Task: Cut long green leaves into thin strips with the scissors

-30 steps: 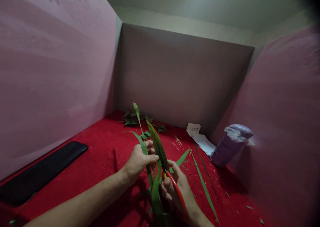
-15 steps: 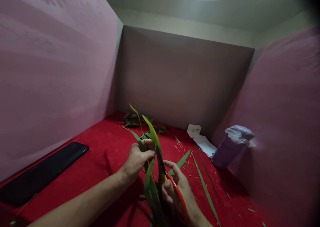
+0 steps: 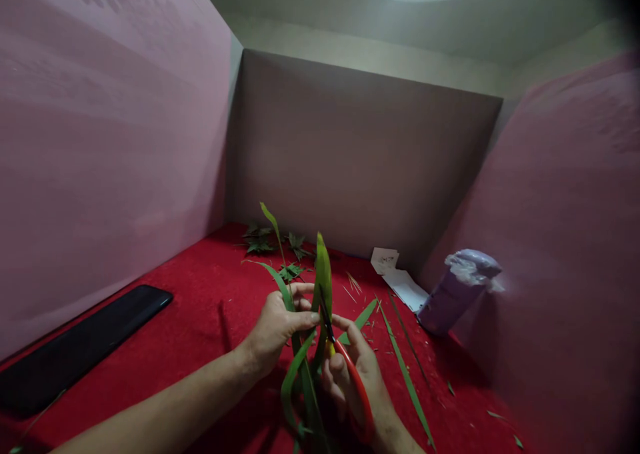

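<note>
Long green leaf blades (image 3: 323, 274) stand up in front of me, pinched between the thumb and fingers of my left hand (image 3: 285, 324). One blade points upward, while others curve down below the hand. My right hand (image 3: 360, 381) is closed around scissors (image 3: 354, 377) with red handles and dark blades. The scissor blades lie against the upright leaf, just right of my left thumb. Whether they have cut into it I cannot tell. A thin stalk with a yellowish tip (image 3: 270, 214) rises behind my left hand.
Lobed green leaves (image 3: 260, 241) lie at the back of the red cloth (image 3: 200, 321). Toothpick-like sticks (image 3: 353, 284), white papers (image 3: 407, 287), a purple wrapped pack (image 3: 455, 294) and a long leaf strip (image 3: 407, 374) are on the right. A black phone-like slab (image 3: 85, 344) lies at left.
The held blade has turned more upright and swung slightly right. Both hands have stayed close together, with the scissors still at the leaf. The view has shifted a little.
</note>
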